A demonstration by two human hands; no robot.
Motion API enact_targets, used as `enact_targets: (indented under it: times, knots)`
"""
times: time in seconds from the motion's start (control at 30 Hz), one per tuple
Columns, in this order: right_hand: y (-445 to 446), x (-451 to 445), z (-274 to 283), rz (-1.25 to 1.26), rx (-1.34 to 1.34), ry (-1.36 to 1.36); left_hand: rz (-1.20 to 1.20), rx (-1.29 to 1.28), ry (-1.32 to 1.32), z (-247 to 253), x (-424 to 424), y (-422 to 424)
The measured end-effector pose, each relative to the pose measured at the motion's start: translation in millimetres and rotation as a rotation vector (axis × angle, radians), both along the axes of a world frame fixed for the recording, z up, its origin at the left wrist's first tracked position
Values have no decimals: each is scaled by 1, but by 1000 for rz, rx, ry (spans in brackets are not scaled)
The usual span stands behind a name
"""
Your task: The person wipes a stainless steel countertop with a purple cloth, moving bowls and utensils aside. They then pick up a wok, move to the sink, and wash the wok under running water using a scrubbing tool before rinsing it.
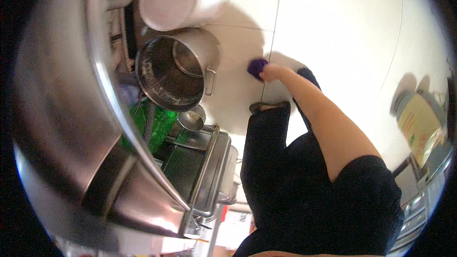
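My right hand (273, 72) reaches forward and down over the pale floor. Its fingers are closed on a purple scrubber or bunched cloth (257, 68), too blurred to name more exactly. To the left of that hand is a large stainless steel stockpot (211, 48), its mouth facing me and a loop handle on its side. Pale residue marks its inner wall. Just beyond the pot stands a white bucket (167, 0) with a wire bail. My left hand is out of view.
A stainless steel counter or sink edge (107, 92) curves along the left. Below it are a small metal bowl (192, 118), something bright green (157, 125) and metal trays (185, 167). At right stands a container with a yellowish panel (417, 125).
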State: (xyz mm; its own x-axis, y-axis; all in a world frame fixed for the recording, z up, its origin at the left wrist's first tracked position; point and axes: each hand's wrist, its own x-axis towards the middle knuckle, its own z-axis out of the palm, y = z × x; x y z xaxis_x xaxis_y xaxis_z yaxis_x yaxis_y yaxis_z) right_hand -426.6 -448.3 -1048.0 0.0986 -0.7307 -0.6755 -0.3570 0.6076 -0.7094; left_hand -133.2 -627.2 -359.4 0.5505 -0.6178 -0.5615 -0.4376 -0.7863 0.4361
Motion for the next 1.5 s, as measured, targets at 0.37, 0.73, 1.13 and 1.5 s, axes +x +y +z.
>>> enact_targets:
  times: [0.37,0.73,1.13,1.5]
  knots:
    - [66,-74,516,-1186,-249,-714,18,-18,612,43,87,19]
    - [-53,-56,872,-773,-973,-696,-221,116,505,11,90,-5]
    - [-137,45,744,-90,-650,28,-156,-99,729,23,70,16]
    - [-191,168,772,-83,444,-866,-434,-18,444,-1,86,6]
